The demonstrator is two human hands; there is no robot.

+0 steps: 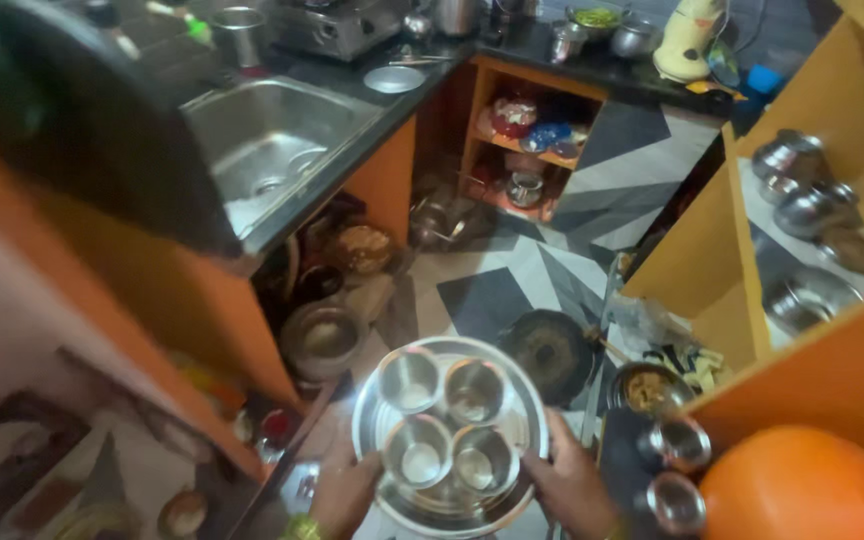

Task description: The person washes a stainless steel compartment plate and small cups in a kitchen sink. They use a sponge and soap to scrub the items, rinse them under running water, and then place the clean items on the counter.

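Left hand (344,490): our fingers closed under the steel plate's (527,425) rim.
Right hand (570,485): gripped the opposite rim.
Four steel bowls (410,380): we judged level carrying best.

One round steel plate (372,425) carries four small steel bowls (410,378), two steel cups (680,442) stand nearby, and one steel sink (270,140) sits above.
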